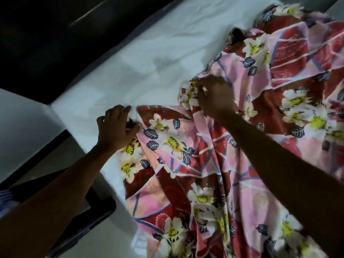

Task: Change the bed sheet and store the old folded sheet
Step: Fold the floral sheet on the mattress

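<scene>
Two grips pinch the floral sheet [204, 164] bunched on the bed [149, 58], left hand [119, 127] at its corner, right hand [216, 98] on a fold; apparently spreading it, next pulling the corner taut.

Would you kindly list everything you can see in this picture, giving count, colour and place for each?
floral sheet: one, pink and red with white and yellow flowers, crumpled over the right part of the bed
white sheet: one, white, lying under the floral sheet, bare at upper left
dark flat object: one, black, lower left beside the bed; what it is cannot be told
striped cloth: one piece, blue and white, far left edge
left hand: one, gripping the floral sheet's edge, mid-left
right hand: one, pinching a bunched fold of the floral sheet, centre
</scene>
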A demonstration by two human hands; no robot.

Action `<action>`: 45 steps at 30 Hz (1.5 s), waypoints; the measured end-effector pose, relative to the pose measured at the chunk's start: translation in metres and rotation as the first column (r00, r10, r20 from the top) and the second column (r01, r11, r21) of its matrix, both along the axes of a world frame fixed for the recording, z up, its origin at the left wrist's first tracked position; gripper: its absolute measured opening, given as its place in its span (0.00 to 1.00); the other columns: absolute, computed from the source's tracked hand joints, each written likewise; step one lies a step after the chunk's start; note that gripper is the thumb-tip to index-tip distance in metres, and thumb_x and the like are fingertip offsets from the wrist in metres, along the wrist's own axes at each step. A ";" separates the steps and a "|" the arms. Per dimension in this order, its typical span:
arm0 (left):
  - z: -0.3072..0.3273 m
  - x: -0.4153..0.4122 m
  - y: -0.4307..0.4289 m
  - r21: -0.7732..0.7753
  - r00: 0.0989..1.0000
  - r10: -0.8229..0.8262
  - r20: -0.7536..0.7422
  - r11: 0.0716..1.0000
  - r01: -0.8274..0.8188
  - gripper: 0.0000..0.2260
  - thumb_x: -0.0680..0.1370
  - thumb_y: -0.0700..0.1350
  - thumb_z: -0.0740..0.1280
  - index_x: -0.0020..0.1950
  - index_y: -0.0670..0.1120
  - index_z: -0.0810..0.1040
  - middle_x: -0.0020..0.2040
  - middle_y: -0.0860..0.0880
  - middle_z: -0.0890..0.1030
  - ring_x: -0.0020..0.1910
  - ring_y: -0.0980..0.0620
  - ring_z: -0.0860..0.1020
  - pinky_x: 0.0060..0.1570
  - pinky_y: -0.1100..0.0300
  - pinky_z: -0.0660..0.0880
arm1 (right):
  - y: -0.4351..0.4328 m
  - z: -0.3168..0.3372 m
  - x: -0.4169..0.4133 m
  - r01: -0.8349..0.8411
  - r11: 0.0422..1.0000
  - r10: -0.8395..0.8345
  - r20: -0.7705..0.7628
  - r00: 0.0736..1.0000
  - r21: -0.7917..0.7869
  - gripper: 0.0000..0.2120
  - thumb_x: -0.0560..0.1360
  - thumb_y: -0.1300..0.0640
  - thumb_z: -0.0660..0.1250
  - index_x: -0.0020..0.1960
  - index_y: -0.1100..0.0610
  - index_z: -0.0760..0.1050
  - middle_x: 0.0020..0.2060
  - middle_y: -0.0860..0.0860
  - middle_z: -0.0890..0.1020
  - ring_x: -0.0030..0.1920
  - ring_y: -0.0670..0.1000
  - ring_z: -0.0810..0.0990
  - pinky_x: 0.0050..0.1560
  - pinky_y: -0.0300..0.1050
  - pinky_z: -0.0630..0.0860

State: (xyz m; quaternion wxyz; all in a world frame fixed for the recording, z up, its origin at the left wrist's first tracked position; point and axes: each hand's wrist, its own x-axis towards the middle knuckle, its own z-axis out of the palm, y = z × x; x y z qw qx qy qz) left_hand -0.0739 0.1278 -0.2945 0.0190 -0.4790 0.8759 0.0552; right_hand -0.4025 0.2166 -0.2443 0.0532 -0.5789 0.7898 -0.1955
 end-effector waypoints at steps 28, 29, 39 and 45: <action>0.013 -0.038 -0.001 0.600 0.814 0.516 -0.266 0.749 -0.279 0.33 0.71 0.65 0.73 0.65 0.44 0.70 0.61 0.43 0.78 0.58 0.43 0.77 0.49 0.55 0.73 | 0.187 -0.004 0.243 0.403 0.792 -0.530 0.189 0.826 0.459 0.33 0.71 0.43 0.70 0.72 0.49 0.64 0.66 0.54 0.70 0.67 0.59 0.68 0.63 0.60 0.69; 0.016 -0.041 0.001 0.597 0.820 0.507 -0.264 0.754 -0.274 0.32 0.72 0.63 0.73 0.65 0.44 0.69 0.62 0.43 0.78 0.60 0.42 0.76 0.51 0.54 0.74 | 0.189 -0.004 0.242 0.400 0.760 -0.557 0.198 0.806 0.512 0.32 0.72 0.44 0.70 0.72 0.49 0.63 0.67 0.54 0.70 0.69 0.60 0.68 0.64 0.61 0.68; 0.003 -0.003 -0.011 0.448 0.780 0.376 -0.501 0.883 -0.139 0.09 0.76 0.36 0.62 0.54 0.45 0.76 0.55 0.45 0.82 0.55 0.46 0.79 0.53 0.56 0.73 | 0.184 0.009 0.312 0.200 0.888 -0.352 0.333 0.875 0.413 0.12 0.74 0.54 0.63 0.57 0.50 0.77 0.49 0.53 0.83 0.49 0.59 0.81 0.46 0.48 0.78; -0.005 0.060 -0.030 0.392 0.788 0.327 -0.521 0.912 -0.119 0.13 0.74 0.34 0.58 0.51 0.42 0.79 0.54 0.43 0.83 0.54 0.46 0.79 0.54 0.56 0.73 | 0.213 -0.001 0.291 0.577 0.664 -0.651 -0.010 0.759 0.475 0.29 0.65 0.51 0.71 0.66 0.49 0.71 0.58 0.53 0.75 0.58 0.59 0.73 0.54 0.58 0.72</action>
